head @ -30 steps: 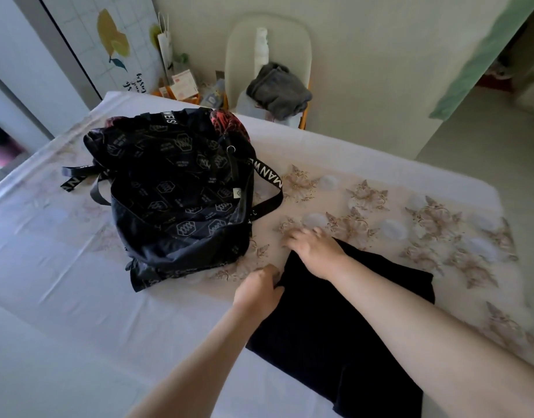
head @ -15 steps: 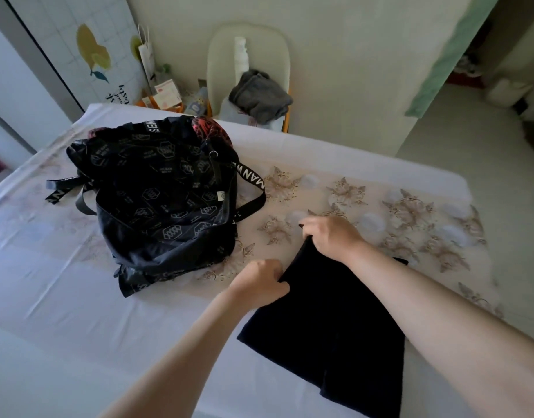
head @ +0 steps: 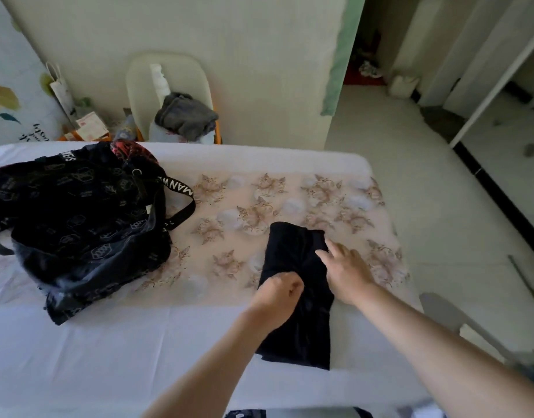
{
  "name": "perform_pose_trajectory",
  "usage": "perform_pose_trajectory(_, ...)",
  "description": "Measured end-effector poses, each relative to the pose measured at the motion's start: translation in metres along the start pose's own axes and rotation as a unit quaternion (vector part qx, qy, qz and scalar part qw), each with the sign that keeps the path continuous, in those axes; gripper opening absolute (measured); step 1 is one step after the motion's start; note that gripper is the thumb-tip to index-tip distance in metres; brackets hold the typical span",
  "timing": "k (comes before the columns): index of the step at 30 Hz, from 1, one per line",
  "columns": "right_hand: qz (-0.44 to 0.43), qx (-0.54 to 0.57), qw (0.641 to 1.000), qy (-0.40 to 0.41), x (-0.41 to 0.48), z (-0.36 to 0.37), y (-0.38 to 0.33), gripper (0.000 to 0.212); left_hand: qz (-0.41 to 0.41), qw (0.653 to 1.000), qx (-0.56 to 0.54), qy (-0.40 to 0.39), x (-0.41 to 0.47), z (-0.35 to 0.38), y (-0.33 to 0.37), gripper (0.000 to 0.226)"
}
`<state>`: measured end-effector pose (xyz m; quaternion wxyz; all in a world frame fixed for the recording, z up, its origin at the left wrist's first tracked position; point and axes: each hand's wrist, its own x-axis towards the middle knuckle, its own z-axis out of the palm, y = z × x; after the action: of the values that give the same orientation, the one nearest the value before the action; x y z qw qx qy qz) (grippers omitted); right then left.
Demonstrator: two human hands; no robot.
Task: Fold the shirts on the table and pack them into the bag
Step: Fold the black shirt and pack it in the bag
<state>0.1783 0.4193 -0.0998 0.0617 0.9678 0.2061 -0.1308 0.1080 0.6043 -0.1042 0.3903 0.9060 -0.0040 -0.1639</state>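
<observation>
A black shirt lies as a narrow folded strip on the table, right of centre. My left hand sits curled on the strip's left edge, fingers bunched into the cloth. My right hand lies at the strip's right edge with fingers stretched out, fingertips touching the fabric. The black patterned bag rests at the table's left, its lettered strap looping toward the centre. Something red shows at the bag's mouth.
A floral cloth covers the table's far right part. Behind the table a pale chair holds grey clothing. Boxes and a paper bag stand by the wall at back left. Open floor lies to the right.
The shirt's left side has been folded over to the right, making a narrower strip. My right hand let go of the cloth and spread out at the strip's right edge.
</observation>
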Motion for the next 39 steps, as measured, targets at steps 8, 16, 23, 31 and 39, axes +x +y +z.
perform_pose_trajectory(8,-0.063,0.055,0.995,-0.046,-0.039,0.075,-0.043,0.079,0.094,0.940,0.326,-0.024,-0.045,0.041,-0.092,0.077)
perform_pose_trajectory(16,-0.141,0.067,0.982,0.107,-0.065,0.073,-0.061,0.068,0.218,0.920,0.325,0.014,-0.068,0.022,-0.102,0.074)
perform_pose_trajectory(23,-0.151,0.023,0.988,0.032,-0.085,0.084,-0.062,0.091,0.189,0.944,0.269,0.034,-0.061,0.025,-0.084,0.032)
perform_pose_trajectory(31,0.002,0.250,0.967,-0.056,-0.064,0.013,-0.041,0.010,-0.074,0.983,0.071,-0.153,-0.029,-0.034,-0.022,0.024)
perform_pose_trajectory(39,0.155,0.311,0.938,-0.005,-0.026,0.017,-0.019,0.032,0.208,0.926,0.196,0.248,-0.023,-0.005,-0.024,0.018)
